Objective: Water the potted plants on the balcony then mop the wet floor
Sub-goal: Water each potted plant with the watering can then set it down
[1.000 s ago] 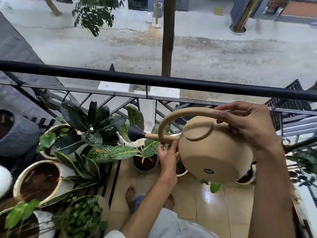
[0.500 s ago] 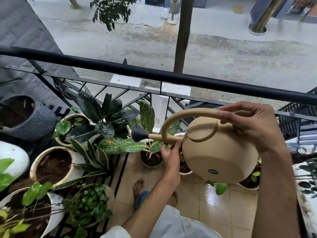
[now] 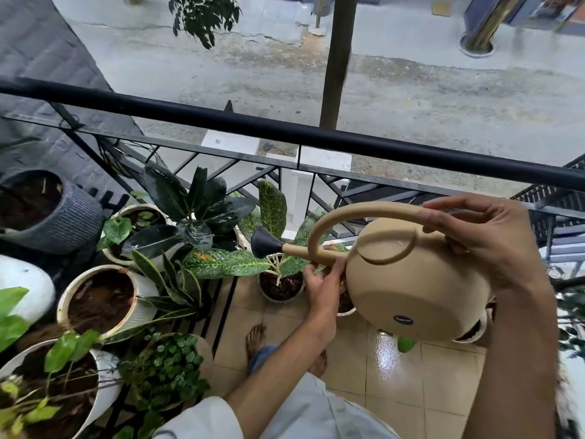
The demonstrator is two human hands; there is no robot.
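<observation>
Barely any change in the grip over the last second. Still holding the tan watering can [image 3: 411, 280] up at about rail height on the right, tipped over to the left. Right hand [image 3: 484, 239] wrapped round the far end of the looped handle [image 3: 364, 210], left hand [image 3: 323, 286] curled round the spout right where it leaves the body. Same hold as a second ago, same tilt too.

What did change: swung everything a bit left. Way more of the left-hand pot cluster in view now, including the big white pot [image 3: 104, 299] of bare soil and the grey ribbed pot [image 3: 63, 217] further back. Black rose [image 3: 264, 247] sitting above the speckled leaves [image 3: 234, 264], just beside the dark glossy plant [image 3: 196, 210], with the small pot [image 3: 280, 288] a little right of it and below.

Can't make out any stream coming off the rose, so no telling if actually pouring or just lining up. Looks like moving along the row toward the left pots, so probably mid-watering with several pots to go.

Already a shiny wet patch on the tiles [image 3: 384, 353] under the can, near the bare feet. Mopping clearly not started, and more puddle likely first.
</observation>
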